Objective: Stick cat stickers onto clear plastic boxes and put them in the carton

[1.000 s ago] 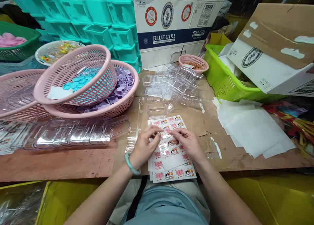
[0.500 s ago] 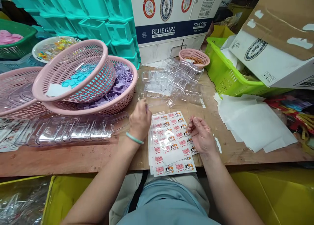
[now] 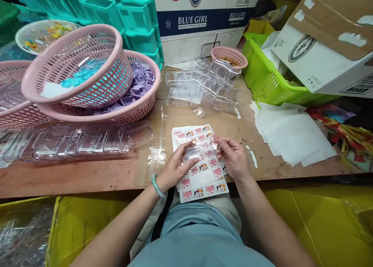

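Observation:
A sheet of cat-and-heart stickers (image 3: 201, 183) lies at the table's near edge. Over it my left hand (image 3: 175, 168) holds a small clear plastic box (image 3: 199, 151), thumb on top and fingers curled around it. My right hand (image 3: 233, 158) is closed in a pinch on a small red-and-white sticker (image 3: 215, 138), right beside the box. A pale green bangle sits on my left wrist.
Stacked pink baskets (image 3: 87, 70) with blue and purple pieces stand at the left. A row of nested clear boxes (image 3: 78, 142) lies in front of them. More loose clear boxes (image 3: 204, 88) sit behind the sheet. White papers (image 3: 291, 136), a green basket (image 3: 271, 86) and cartons are on the right.
My left hand reached back, took a clear box and brought it over the sticker sheet. My right hand lifted a sticker off the sheet and moved next to the box.

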Available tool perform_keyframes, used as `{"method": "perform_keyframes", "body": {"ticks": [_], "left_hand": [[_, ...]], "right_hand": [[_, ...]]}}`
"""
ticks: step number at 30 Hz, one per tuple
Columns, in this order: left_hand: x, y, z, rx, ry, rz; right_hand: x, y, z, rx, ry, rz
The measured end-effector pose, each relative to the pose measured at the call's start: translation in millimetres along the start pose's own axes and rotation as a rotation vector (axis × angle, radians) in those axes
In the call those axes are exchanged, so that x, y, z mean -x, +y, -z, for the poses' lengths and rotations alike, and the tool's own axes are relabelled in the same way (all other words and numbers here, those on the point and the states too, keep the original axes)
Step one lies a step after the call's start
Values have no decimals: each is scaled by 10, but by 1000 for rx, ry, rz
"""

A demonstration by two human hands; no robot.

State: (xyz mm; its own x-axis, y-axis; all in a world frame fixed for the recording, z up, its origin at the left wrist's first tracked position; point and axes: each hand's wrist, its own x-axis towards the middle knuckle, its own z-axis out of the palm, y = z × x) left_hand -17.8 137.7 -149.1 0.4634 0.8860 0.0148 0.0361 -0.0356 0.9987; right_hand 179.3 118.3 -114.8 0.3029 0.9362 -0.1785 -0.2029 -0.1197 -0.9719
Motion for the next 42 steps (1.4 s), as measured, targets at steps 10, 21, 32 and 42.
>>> {"method": "perform_keyframes", "body": {"ticks": [10, 21, 32, 42], "left_hand": [[44, 97, 117, -161, -102, -107], [49, 38, 137, -158, -97, -142], [57, 27, 153, -176, -108, -185], [43, 20, 159, -196, -110, -215]], "right_hand": [[210, -454, -135, 511, -392, -204], [287, -455, -235, 648, -422, -262], [306, -468, -282, 725, -441, -300], [283, -467, -271, 785, -464, -285]]}}
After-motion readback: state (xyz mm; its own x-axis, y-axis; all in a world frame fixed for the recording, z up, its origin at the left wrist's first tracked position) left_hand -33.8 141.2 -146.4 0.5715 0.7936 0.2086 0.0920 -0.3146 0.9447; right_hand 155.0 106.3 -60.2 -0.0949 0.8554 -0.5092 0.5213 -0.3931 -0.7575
